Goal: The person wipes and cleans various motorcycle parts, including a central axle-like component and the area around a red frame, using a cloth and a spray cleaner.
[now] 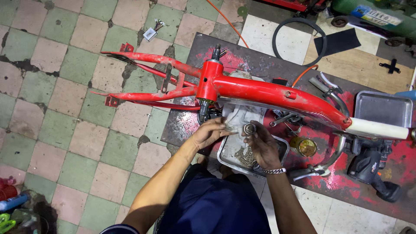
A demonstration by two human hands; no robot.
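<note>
A red bicycle frame (260, 91) lies on its side across a dark mat on the tiled floor. Just below its bottom bracket, my left hand (209, 132) grips a crumpled white rag (240, 116). My right hand (261, 145), with a metal bracelet at the wrist, holds a small metal ring (249, 128) up against the rag. Both hands hover over a shallow metal tray (226, 157) with small greasy parts in it.
A second metal tray (381, 108) sits at the right by chrome handlebars (333, 93) and a black power tool (372, 167). A small round tin of grease (307, 147) stands by the first tray. A tyre hoop (299, 41) and an orange hose (227, 19) lie farther off.
</note>
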